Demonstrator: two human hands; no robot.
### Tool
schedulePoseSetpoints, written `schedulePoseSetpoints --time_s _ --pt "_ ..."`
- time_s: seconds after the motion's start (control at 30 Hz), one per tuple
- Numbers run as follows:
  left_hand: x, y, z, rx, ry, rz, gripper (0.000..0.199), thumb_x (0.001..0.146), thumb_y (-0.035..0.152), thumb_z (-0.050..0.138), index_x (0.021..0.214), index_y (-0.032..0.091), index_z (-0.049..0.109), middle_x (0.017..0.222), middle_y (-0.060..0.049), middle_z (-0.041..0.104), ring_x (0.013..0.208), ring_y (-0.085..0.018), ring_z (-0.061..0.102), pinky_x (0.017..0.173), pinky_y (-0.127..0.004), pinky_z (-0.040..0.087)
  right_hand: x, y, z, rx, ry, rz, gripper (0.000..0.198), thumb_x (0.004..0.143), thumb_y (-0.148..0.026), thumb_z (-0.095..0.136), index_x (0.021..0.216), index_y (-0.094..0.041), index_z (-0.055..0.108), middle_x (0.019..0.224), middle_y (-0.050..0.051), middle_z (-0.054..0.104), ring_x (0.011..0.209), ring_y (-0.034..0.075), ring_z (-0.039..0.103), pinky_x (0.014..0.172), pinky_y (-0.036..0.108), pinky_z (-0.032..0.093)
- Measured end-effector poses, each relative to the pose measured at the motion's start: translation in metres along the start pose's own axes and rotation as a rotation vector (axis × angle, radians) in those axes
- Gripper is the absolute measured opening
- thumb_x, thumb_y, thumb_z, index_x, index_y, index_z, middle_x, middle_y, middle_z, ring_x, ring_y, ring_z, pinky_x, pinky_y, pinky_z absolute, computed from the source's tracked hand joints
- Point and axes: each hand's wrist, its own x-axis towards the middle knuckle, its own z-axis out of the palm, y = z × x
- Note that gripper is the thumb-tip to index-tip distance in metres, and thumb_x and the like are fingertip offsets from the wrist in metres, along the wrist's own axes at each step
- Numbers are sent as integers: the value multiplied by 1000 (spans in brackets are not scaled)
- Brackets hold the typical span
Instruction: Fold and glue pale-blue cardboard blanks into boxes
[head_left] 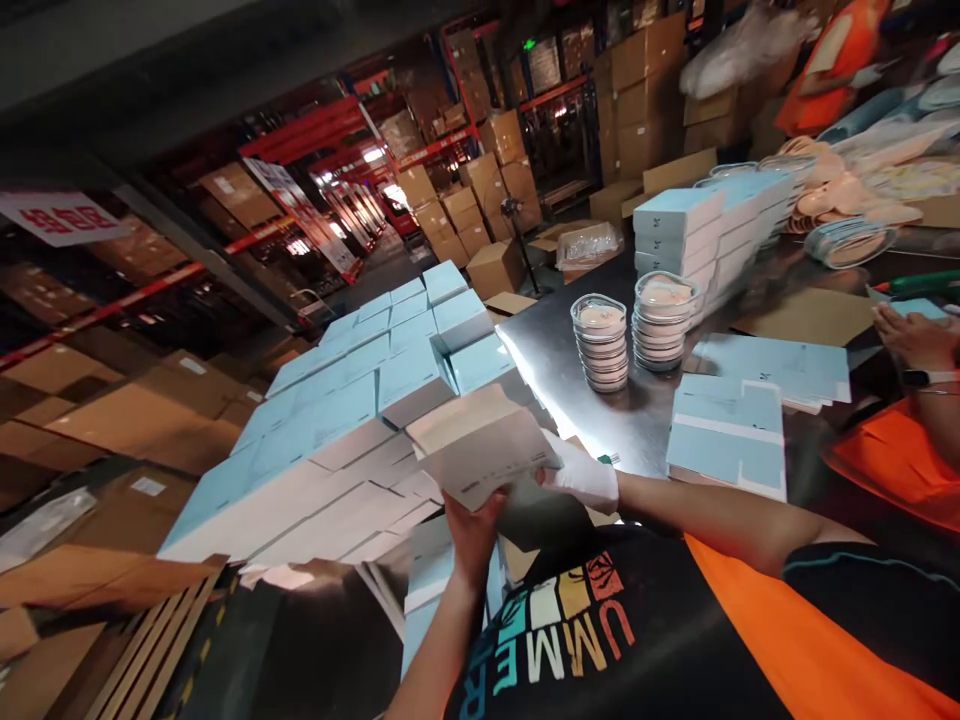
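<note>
In the head view, the left hand [474, 515] has its fingers grasping the lower edge of a printed cardboard box [487, 455], while the gloved right hand [589, 477] grips its other end, those fingers partly hidden. The box is tilted in front of the chest, near the stacked blue-topped boxes [315, 420] and beside the table [551, 345]. Good handling here calls for light, even pressure from both sides, sparing the walls and keeping corners clear of the stack.
</note>
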Motion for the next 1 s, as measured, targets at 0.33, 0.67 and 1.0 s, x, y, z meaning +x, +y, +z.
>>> schedulePoseSetpoints --time_s 0.33,0.67,1.0 --pt "2 19 -10 159 76 338 75 75 69 88 128 20 67 115 -13 72 110 -32 72 95 -44 61 15 -23 -8 17 -116 -61 63 88 -60 74 139 -22 69 138 10 72 131 30 66 113 44 54" --pt "-25 0 2 7 37 378 82 80 75 83 143 29 57 144 -14 59 123 -29 66 98 -38 57 29 10 12 -30 366 73 42 72 -31 58 113 -24 66 111 6 71 110 26 65 110 45 50" --pt "-26 12 -12 -108 32 292 102 82 64 88 162 32 32 123 -10 69 105 -24 73 91 -36 60 5 7 -4 73 28 15 70 84 -84 65 113 -20 68 122 12 73 115 29 68 105 43 53"
